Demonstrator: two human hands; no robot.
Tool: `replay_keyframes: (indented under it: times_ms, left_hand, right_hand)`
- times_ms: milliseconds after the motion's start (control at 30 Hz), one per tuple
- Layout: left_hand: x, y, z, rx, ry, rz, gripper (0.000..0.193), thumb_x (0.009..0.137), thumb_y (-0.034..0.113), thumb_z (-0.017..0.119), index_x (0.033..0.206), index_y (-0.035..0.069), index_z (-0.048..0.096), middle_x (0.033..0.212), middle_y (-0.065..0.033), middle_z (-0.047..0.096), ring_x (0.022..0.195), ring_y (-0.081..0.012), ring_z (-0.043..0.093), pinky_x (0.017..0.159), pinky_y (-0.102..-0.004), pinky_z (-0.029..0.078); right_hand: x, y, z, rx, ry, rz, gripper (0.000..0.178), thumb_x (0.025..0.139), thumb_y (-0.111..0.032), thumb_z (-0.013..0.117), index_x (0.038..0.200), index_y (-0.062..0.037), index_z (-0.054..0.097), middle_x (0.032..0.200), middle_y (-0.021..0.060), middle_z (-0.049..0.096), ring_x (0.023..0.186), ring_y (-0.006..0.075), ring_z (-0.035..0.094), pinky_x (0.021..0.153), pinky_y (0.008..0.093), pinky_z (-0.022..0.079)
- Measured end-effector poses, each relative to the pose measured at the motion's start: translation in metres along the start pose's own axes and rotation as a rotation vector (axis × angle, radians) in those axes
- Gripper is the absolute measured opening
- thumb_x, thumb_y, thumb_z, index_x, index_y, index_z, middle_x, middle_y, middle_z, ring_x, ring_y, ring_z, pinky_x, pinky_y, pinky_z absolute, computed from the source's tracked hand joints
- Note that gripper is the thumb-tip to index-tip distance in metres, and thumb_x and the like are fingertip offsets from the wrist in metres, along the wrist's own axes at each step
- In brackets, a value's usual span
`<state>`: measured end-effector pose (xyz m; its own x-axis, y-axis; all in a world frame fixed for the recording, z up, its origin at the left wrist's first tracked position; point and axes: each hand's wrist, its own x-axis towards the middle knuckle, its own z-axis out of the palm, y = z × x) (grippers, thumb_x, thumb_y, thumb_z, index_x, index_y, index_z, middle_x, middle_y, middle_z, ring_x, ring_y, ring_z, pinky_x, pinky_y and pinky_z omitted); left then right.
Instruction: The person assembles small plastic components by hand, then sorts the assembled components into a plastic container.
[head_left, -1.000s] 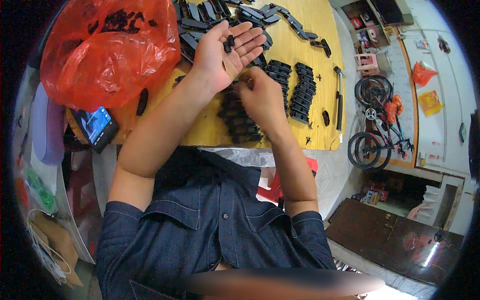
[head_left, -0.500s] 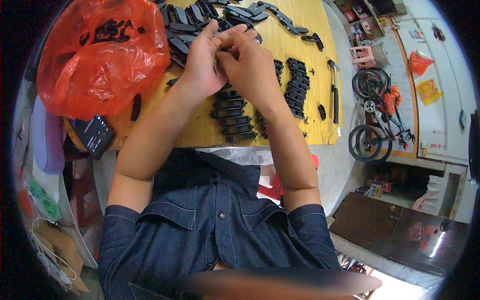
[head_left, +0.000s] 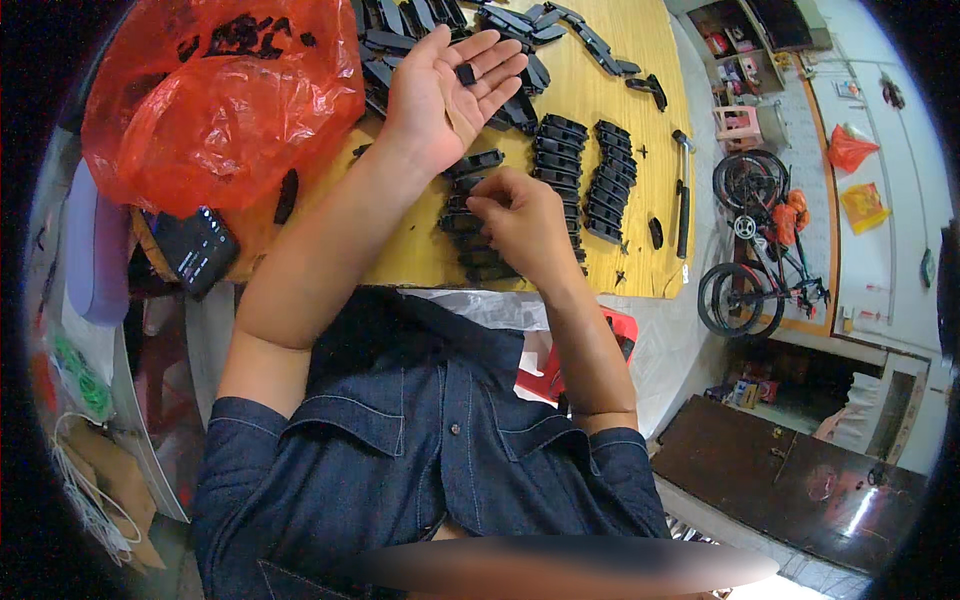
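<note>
Facing the yellow table [head_left: 605, 95], I have the red plastic bag [head_left: 230, 130] to my left; my left hand [head_left: 435, 97] is spread wide, palm up, my right hand [head_left: 525, 215] bends narrow over the leftmost row of black parts [head_left: 468, 228], its hold I cannot tell, and a small black piece [head_left: 466, 74] rests below my left fingers' tips

A pale floor [head_left: 660, 345] borders the yellow tabletop [head_left: 655, 110]. A bicycle [head_left: 745, 228] stands near the white wall [head_left: 905, 260]. A glossy dark-brown panel [head_left: 735, 450] at lower right reflects a bright strip of light [head_left: 860, 511].
</note>
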<state>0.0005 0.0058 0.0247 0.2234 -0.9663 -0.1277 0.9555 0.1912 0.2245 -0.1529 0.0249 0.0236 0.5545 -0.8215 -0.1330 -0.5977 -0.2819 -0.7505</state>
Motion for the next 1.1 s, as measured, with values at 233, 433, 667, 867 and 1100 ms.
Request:
replay_keyframes:
  times_ms: [233,433,667,867,1100]
  left_hand:
    - [-0.001,-0.001,-0.001,0.006,0.018,-0.007,0.045,0.092,0.033,0.035,0.113,-0.005,0.047,0.123,-0.0234,0.048,0.118,-0.0344,0.044,0.099,-0.0423,0.037]
    - [-0.003,-0.002,0.002,0.022,-0.023,-0.033,0.045,0.091,0.037,0.036,0.111,-0.001,0.048,0.113,-0.0178,0.055,0.109,-0.0301,0.051,0.093,-0.0386,0.040]
    - [-0.008,-0.007,0.002,0.094,-0.107,-0.144,0.055,0.092,0.045,0.029,0.121,0.000,0.042,0.118,-0.0159,0.054,0.108,-0.0260,0.051,0.093,-0.0370,0.039]
    - [-0.003,-0.010,-0.001,0.188,-0.099,-0.208,0.059,0.093,0.047,0.026,0.122,-0.001,0.046,0.121,-0.0163,0.053,0.113,-0.0263,0.049,0.101,-0.0371,0.033]
    - [-0.004,-0.009,0.000,0.238,-0.151,-0.243,0.056,0.091,0.050,0.032,0.112,0.002,0.053,0.096,-0.0076,0.060,0.086,-0.0177,0.056,0.082,-0.0295,0.043]
  right_hand:
    - [0.009,-0.004,0.005,-0.250,-0.013,-0.084,0.013,0.072,-0.009,0.061,0.082,-0.0008,0.062,0.077,0.0141,0.064,0.072,0.0286,0.063,0.067,0.0329,0.048]
    - [0.008,-0.018,-0.004,-0.320,0.099,-0.090,0.014,0.074,-0.012,0.063,0.084,-0.0024,0.061,0.073,0.0125,0.063,0.067,0.0266,0.061,0.063,0.0324,0.048]
    - [0.042,-0.045,-0.010,-0.300,0.498,-0.475,0.015,0.072,-0.005,0.065,0.085,-0.0020,0.060,0.071,0.0105,0.058,0.064,0.0206,0.058,0.060,0.0304,0.046]
    - [0.047,-0.039,-0.012,-0.311,0.438,-0.452,0.015,0.074,-0.010,0.063,0.087,-0.0035,0.060,0.075,0.0126,0.061,0.068,0.0254,0.061,0.063,0.0330,0.048]
    - [0.046,-0.043,-0.023,-0.296,0.356,-0.397,0.014,0.078,-0.010,0.059,0.091,-0.0039,0.061,0.078,0.0120,0.064,0.069,0.0239,0.063,0.065,0.0318,0.049]
